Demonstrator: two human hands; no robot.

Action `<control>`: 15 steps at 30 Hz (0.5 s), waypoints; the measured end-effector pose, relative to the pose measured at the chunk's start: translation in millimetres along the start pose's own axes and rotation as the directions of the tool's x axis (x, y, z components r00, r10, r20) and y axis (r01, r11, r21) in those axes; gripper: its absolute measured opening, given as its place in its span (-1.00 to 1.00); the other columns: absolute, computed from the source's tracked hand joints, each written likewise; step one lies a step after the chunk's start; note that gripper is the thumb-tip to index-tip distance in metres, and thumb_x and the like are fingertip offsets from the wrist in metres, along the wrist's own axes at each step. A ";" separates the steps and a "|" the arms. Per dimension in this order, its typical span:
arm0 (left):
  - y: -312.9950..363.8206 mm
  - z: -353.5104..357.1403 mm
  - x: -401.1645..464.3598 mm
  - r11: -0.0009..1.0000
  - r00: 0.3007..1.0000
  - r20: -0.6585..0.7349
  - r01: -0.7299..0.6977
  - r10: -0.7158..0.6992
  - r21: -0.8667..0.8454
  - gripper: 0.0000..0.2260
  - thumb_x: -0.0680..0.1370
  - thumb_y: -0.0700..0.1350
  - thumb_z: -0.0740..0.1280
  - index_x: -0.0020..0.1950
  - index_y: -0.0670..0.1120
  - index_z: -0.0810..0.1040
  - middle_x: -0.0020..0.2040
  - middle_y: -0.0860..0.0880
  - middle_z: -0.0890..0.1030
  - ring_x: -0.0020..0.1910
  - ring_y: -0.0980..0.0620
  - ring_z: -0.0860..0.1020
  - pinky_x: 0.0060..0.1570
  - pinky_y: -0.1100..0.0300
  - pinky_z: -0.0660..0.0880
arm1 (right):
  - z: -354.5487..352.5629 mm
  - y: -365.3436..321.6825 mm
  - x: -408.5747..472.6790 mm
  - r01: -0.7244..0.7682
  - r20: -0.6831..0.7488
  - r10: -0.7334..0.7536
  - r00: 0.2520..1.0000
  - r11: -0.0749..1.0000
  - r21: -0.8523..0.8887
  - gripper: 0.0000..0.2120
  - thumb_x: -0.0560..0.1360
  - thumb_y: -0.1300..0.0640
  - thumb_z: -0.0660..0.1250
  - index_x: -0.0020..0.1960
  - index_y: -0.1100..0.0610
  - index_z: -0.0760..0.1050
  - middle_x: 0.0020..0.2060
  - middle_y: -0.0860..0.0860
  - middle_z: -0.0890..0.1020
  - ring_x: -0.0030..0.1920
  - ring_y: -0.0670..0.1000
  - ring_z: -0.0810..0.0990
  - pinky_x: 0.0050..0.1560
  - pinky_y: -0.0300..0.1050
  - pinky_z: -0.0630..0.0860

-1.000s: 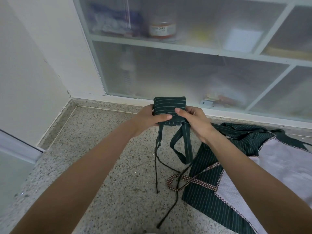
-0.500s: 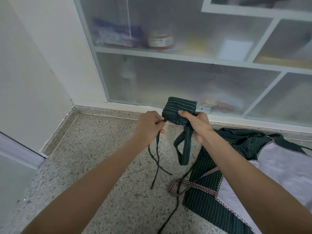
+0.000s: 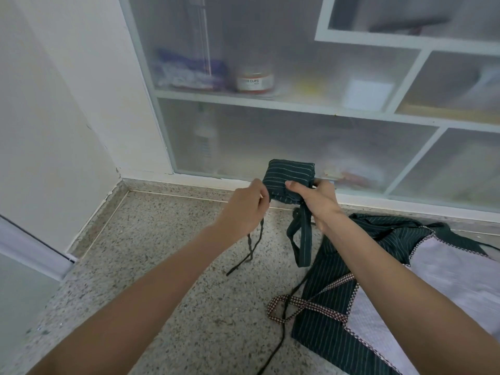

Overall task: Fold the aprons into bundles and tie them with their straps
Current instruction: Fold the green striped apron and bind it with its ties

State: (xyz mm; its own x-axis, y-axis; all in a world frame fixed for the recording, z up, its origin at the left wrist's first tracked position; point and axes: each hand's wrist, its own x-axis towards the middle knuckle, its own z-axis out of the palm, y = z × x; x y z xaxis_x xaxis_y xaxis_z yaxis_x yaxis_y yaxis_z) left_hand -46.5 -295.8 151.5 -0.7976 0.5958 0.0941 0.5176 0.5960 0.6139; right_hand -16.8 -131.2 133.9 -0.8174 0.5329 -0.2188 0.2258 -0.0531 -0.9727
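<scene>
Held aloft above a speckled terrazzo floor (image 3: pixel 162 266), a dark green pinstriped apron bundle (image 3: pixel 289 174), folded into a compact block, sits in the right hand (image 3: pixel 316 201), whose thumb and fingers curl round it. A flat strap loop (image 3: pixel 303 239) dangles beneath. The left hand (image 3: pixel 243 209), just beside the bundle, pinches a thin twisted tie strap (image 3: pixel 250 247) that trails down. A second apron (image 3: pixel 378 280), striped with pale panels and checked trim, lies spread on the floor at right, before a frosted-glass cabinet (image 3: pixel 297 109).
</scene>
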 end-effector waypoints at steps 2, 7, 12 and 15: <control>8.3 -11.3 3.8 0.947 0.978 0.048 -0.208 0.202 0.245 -0.85 0.62 -0.12 0.15 0.06 -0.13 0.48 -0.13 -0.03 0.59 -0.26 0.06 0.52 -0.21 0.22 0.51 | -0.5 -2.1 0.3 0.093 0.074 -0.079 0.994 0.974 -0.208 -0.79 0.37 0.14 0.50 -0.03 0.12 0.57 -0.11 0.00 0.67 -0.07 -0.02 0.63 0.02 -0.11 0.56; 16.4 -55.5 37.0 0.906 0.923 0.252 -0.352 0.292 0.237 -0.89 0.52 -0.05 0.35 0.00 -0.04 0.57 -0.17 0.12 0.48 -0.19 0.20 0.45 -0.16 0.44 0.36 | -3.7 -23.6 -4.9 0.309 0.424 -0.148 0.893 0.888 -0.340 -0.87 0.36 0.30 0.48 -0.11 0.22 0.58 -0.26 0.04 0.64 -0.29 -0.14 0.60 -0.19 -0.30 0.50; 5.6 -74.5 58.0 0.968 0.955 0.227 -0.147 0.193 -0.204 -0.92 0.39 -0.14 0.49 -0.22 0.00 0.60 -0.25 0.13 0.61 -0.23 0.25 0.54 -0.05 0.35 0.44 | -17.4 -35.9 -11.6 0.207 0.628 -0.055 0.776 0.963 -0.172 -0.77 0.39 0.43 0.38 -0.01 0.20 0.58 -0.18 0.00 0.70 -0.19 -0.04 0.67 -0.12 -0.20 0.60; -6.9 -68.6 60.3 0.901 0.974 0.198 -0.017 0.114 -0.433 -0.97 0.43 -0.11 0.43 -0.19 0.02 0.65 -0.24 0.09 0.65 -0.16 0.12 0.57 0.06 0.15 0.46 | -25.6 -32.3 -12.6 0.094 0.697 -0.044 0.716 0.995 -0.034 -0.71 0.35 0.39 0.39 0.04 0.20 0.57 -0.06 0.07 0.69 -0.07 0.04 0.67 -0.03 -0.14 0.60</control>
State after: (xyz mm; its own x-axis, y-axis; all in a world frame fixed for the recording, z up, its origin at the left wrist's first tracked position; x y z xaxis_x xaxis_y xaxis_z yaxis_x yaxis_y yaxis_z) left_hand -119.5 -300.9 206.8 -0.6563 0.7545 0.0061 0.3460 0.2937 0.8911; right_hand -0.3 -114.6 170.1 -0.9643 -0.2052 -0.1676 0.1659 0.0255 -0.9858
